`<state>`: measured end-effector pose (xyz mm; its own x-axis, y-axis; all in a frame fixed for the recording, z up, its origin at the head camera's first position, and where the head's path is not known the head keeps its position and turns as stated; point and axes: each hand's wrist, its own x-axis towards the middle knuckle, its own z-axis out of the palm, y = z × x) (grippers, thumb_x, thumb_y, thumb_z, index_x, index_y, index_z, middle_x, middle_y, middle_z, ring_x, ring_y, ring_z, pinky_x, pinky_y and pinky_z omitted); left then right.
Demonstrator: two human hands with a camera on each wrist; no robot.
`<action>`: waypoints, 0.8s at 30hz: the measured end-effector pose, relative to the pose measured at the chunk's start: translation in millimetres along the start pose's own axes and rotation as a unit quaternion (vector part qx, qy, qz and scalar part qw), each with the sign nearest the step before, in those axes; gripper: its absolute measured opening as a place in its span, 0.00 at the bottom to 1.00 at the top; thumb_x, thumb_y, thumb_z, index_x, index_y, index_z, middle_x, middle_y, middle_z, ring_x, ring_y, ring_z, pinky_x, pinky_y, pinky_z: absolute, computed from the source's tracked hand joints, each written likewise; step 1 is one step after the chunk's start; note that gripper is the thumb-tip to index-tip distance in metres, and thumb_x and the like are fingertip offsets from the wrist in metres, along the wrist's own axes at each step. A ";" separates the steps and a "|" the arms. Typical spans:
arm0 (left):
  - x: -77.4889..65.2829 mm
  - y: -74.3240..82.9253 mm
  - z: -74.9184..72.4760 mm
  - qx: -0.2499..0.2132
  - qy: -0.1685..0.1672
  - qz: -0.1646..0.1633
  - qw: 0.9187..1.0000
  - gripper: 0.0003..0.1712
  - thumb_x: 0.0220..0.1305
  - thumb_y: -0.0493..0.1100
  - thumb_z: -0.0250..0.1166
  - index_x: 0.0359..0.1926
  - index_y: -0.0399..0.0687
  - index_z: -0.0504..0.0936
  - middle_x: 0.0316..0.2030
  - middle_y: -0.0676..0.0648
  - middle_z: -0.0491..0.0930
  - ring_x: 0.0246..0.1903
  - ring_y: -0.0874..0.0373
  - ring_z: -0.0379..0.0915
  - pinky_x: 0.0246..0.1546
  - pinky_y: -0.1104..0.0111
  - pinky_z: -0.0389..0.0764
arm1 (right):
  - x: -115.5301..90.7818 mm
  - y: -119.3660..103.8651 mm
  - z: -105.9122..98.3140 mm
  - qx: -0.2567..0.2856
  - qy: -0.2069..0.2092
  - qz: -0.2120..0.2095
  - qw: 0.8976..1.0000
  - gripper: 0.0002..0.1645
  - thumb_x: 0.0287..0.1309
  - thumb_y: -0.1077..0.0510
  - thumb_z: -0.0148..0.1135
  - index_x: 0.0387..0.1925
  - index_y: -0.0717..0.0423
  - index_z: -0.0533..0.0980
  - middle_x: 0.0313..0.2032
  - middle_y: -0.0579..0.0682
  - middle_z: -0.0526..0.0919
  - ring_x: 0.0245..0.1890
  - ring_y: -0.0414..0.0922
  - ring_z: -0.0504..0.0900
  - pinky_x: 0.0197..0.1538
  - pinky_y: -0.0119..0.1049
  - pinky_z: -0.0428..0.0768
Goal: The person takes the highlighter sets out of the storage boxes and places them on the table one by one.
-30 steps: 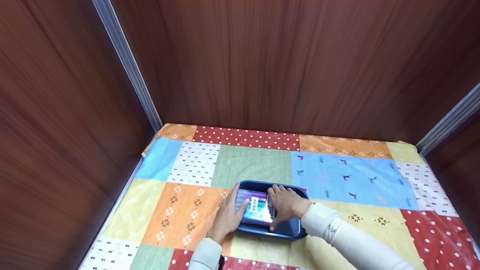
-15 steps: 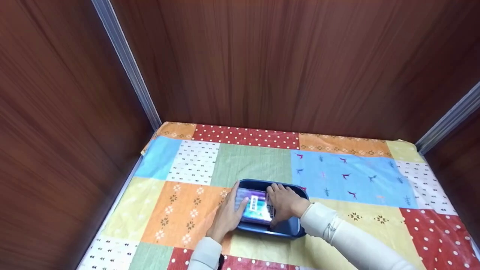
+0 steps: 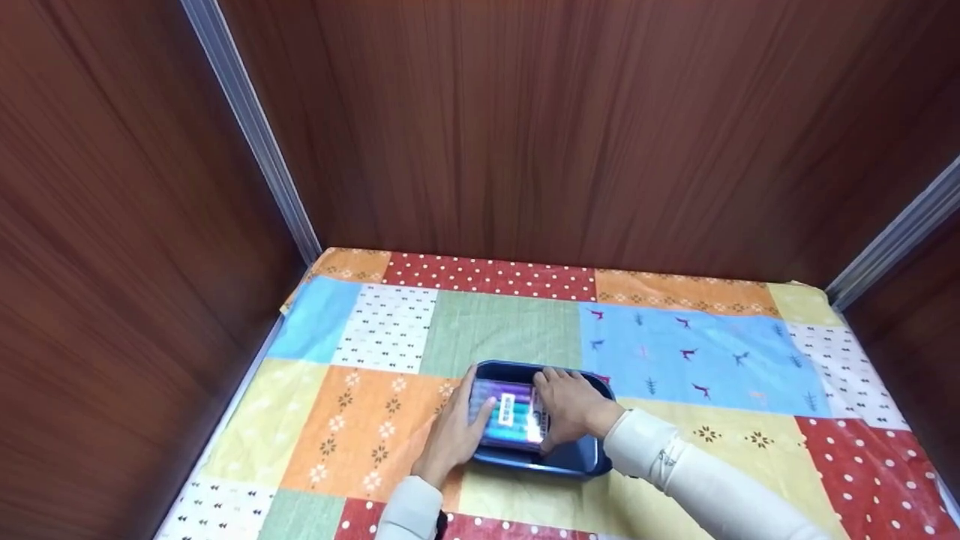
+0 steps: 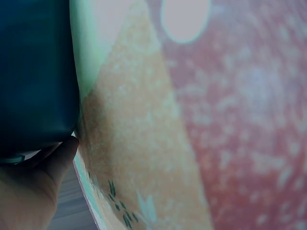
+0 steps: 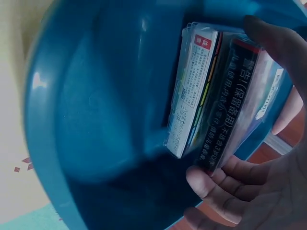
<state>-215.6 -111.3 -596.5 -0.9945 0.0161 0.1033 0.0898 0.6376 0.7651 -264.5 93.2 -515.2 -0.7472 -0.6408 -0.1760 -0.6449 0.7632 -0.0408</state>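
Note:
A blue plastic tub (image 3: 536, 468) stands on the patterned cloth. In it lies a clear pack (image 3: 516, 429) of coloured sticks with a white label. My right hand (image 3: 571, 409) grips the pack's right end. In the right wrist view, thumb and fingers pinch this dark-edged pack (image 5: 229, 108), and a second clear pack (image 5: 194, 91) with a white printed edge lies beside it. My left hand (image 3: 452, 431) holds the tub's left side, fingers along the outside and thumb over the rim by the pack. The left wrist view shows the tub's outer wall (image 4: 36, 76).
A patchwork cloth (image 3: 382, 427) covers the table. Dark wood-grain panels (image 3: 465, 135) rise behind and at the sides, with metal corner posts (image 3: 259, 139). The tub's right part shows bare floor (image 5: 105, 110).
The pack has shifted very slightly within the tub, and the glare on it has changed. Both hands stay in nearly the same places.

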 end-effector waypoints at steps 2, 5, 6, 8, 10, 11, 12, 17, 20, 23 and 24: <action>-0.4 -0.5 0.2 0.000 0.001 0.000 1.000 0.38 0.64 0.66 0.43 0.70 0.72 0.37 0.69 0.49 0.48 0.66 0.48 0.47 0.62 0.51 0.53 | -0.2 0.6 0.9 0.004 0.018 -0.007 1.000 0.63 0.15 0.28 0.73 0.53 0.62 0.65 0.45 0.55 0.71 0.51 0.54 0.70 0.56 0.52 0.66; -0.6 -0.5 0.1 -0.001 0.003 0.001 1.000 0.38 0.64 0.66 0.43 0.70 0.72 0.37 0.69 0.49 0.48 0.66 0.48 0.47 0.63 0.51 0.52 | -0.9 2.2 2.0 0.011 0.038 -0.014 0.999 0.59 0.14 0.28 0.72 0.49 0.60 0.67 0.40 0.52 0.71 0.46 0.51 0.72 0.54 0.50 0.69; -0.6 -0.3 0.1 -0.003 0.004 0.001 1.000 0.38 0.64 0.65 0.43 0.70 0.72 0.37 0.69 0.49 0.48 0.66 0.48 0.47 0.63 0.51 0.52 | -1.3 3.0 2.2 0.012 0.044 -0.015 0.999 0.58 0.15 0.27 0.72 0.48 0.59 0.67 0.40 0.51 0.71 0.45 0.50 0.72 0.54 0.50 0.69; -0.6 0.0 0.0 -0.004 0.003 0.003 1.000 0.38 0.64 0.65 0.44 0.70 0.72 0.37 0.69 0.49 0.49 0.66 0.48 0.47 0.63 0.51 0.52 | -2.6 4.4 2.7 0.012 0.051 -0.016 0.999 0.58 0.15 0.27 0.71 0.48 0.59 0.68 0.40 0.51 0.72 0.45 0.50 0.72 0.55 0.49 0.69; -0.6 0.2 0.0 -0.006 0.003 0.005 1.000 0.38 0.65 0.65 0.44 0.70 0.72 0.38 0.69 0.49 0.49 0.66 0.48 0.47 0.62 0.50 0.53 | -3.7 5.5 3.0 0.012 0.059 -0.017 0.998 0.58 0.15 0.26 0.71 0.48 0.59 0.68 0.41 0.51 0.72 0.45 0.50 0.71 0.56 0.49 0.68; -0.6 0.2 0.0 -0.006 0.002 0.004 1.000 0.38 0.64 0.65 0.44 0.70 0.72 0.38 0.69 0.50 0.49 0.66 0.48 0.47 0.62 0.50 0.53 | -4.2 5.9 3.1 0.012 0.063 -0.018 0.998 0.59 0.16 0.26 0.71 0.49 0.59 0.68 0.41 0.51 0.72 0.46 0.50 0.71 0.56 0.50 0.68; -0.6 0.1 0.0 -0.008 0.004 0.006 1.000 0.38 0.65 0.65 0.44 0.70 0.72 0.38 0.69 0.50 0.49 0.66 0.48 0.47 0.62 0.50 0.54 | -4.7 6.2 3.4 0.012 0.067 -0.018 0.998 0.59 0.16 0.26 0.70 0.49 0.59 0.68 0.41 0.51 0.72 0.46 0.50 0.71 0.56 0.51 0.68; -0.8 0.2 -0.5 -0.005 0.006 0.005 1.000 0.38 0.64 0.65 0.44 0.70 0.72 0.38 0.69 0.51 0.49 0.65 0.49 0.48 0.62 0.50 0.54 | -7.9 6.6 4.6 0.020 0.078 -0.011 0.997 0.61 0.16 0.24 0.69 0.52 0.58 0.68 0.43 0.51 0.72 0.46 0.50 0.71 0.53 0.56 0.68; -0.7 0.7 -0.7 -0.003 0.003 0.006 1.000 0.38 0.64 0.66 0.43 0.70 0.72 0.38 0.69 0.52 0.48 0.66 0.49 0.47 0.62 0.50 0.54 | -10.9 7.7 5.8 0.021 0.086 -0.002 0.996 0.61 0.15 0.23 0.69 0.52 0.58 0.69 0.43 0.51 0.73 0.46 0.49 0.71 0.54 0.57 0.67; -0.7 1.0 -1.1 -0.006 0.005 0.012 1.000 0.38 0.64 0.65 0.44 0.70 0.70 0.38 0.69 0.51 0.49 0.66 0.48 0.47 0.62 0.50 0.54 | -13.2 9.6 6.4 0.022 0.103 -0.003 0.994 0.61 0.14 0.24 0.69 0.51 0.58 0.70 0.42 0.50 0.73 0.45 0.48 0.72 0.53 0.56 0.68; -0.8 1.3 -1.3 -0.007 0.006 0.013 1.000 0.38 0.64 0.65 0.44 0.70 0.69 0.39 0.69 0.51 0.49 0.66 0.48 0.47 0.62 0.50 0.54 | -13.7 10.3 6.6 0.022 0.108 -0.004 0.994 0.61 0.14 0.24 0.69 0.50 0.58 0.70 0.42 0.50 0.73 0.45 0.48 0.72 0.52 0.54 0.69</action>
<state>-214.6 -111.5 -594.7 -0.9912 0.0226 0.1306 0.1158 0.6268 0.7705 -259.8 110.4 -519.7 -0.7621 -0.6463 0.0394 -0.6470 0.7577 -0.0860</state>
